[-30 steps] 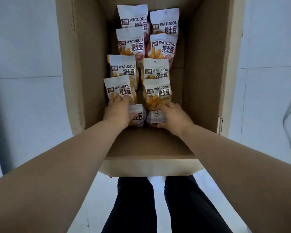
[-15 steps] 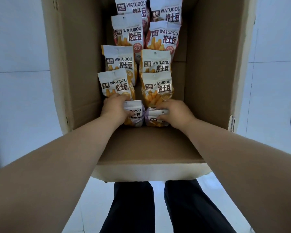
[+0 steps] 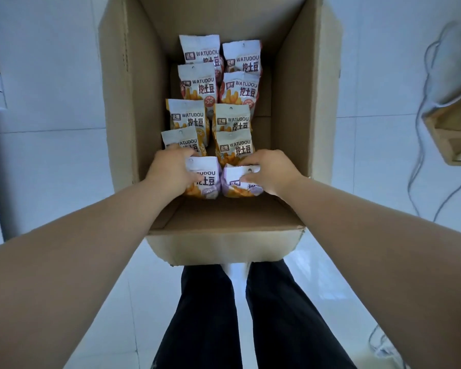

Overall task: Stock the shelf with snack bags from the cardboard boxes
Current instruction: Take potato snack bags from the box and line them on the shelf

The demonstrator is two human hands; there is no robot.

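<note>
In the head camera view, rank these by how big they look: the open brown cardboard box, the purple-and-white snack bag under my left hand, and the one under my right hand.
1. Open brown cardboard box, clearly largest.
2. Left hand's purple-and-white snack bag and right hand's matching bag: alike, both partly covered, so unranked.

My bare arms stretch forward from 8 and 4 o'clock, converging toward 12. My left hand (image 3: 171,171) curls knuckles-up around the left snack bag (image 3: 208,179); my right hand (image 3: 270,171) pinches the right snack bag (image 3: 236,189) between thumb and fingers.
</note>
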